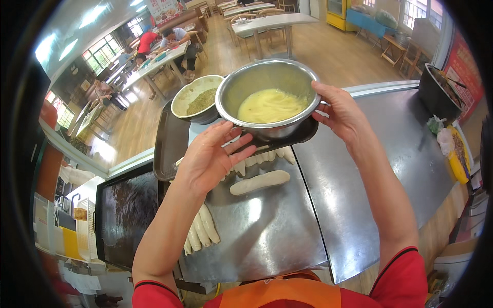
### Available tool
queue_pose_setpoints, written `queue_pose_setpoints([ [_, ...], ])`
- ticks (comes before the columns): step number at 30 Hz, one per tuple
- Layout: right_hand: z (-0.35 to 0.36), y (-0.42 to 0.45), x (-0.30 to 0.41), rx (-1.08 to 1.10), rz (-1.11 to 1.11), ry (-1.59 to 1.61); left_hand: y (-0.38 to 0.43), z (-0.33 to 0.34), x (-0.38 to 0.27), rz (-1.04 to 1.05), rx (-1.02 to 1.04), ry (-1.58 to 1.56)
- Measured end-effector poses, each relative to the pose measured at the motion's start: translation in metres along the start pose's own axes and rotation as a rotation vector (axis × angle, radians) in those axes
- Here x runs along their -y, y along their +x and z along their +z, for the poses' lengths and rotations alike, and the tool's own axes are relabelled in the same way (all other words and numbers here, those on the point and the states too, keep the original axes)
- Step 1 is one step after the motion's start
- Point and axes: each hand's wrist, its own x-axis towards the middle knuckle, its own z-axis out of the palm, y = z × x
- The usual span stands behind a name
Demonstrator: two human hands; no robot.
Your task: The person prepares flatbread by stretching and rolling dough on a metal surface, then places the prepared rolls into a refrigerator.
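My right hand (339,111) grips the right rim of a stainless steel bowl (269,129), thumb on the rim and fingers beneath it. A thick pale-yellow mixture (273,104) lies in the bowl. At the bowl's near left side is my left hand (215,158), palm turned up and fingers spread; its thumb is close to the rim, and contact is unclear. Below the bowl, a single dough log (260,183) rests on the steel worktop (265,231). Behind it runs a row of dough pieces (265,157), partly hidden. Several oiled dough strips (202,227) lie beside my left forearm.
A bowl of greenish-brown seasoning (202,102) stands behind left, by a brown tray (163,142). Left of the worktop is a dark oily pan (127,215). A black pot (441,94) stands far right. Beyond the counter, people sit at dining tables (158,65).
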Motion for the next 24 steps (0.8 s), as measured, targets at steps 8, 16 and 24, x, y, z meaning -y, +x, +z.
queue_pose_setpoints([
  [8,-0.013,-0.059,0.008,-0.04,-0.257,0.014,-0.013,0.015,0.01,0.135,0.122,0.111],
  [16,-0.054,-0.212,-0.022,-0.185,-0.074,0.064,-0.074,0.036,0.039,0.079,0.414,0.202],
  [24,-0.077,-0.44,-0.158,-0.761,0.181,0.355,-0.134,0.029,0.191,-0.507,0.696,0.25],
])
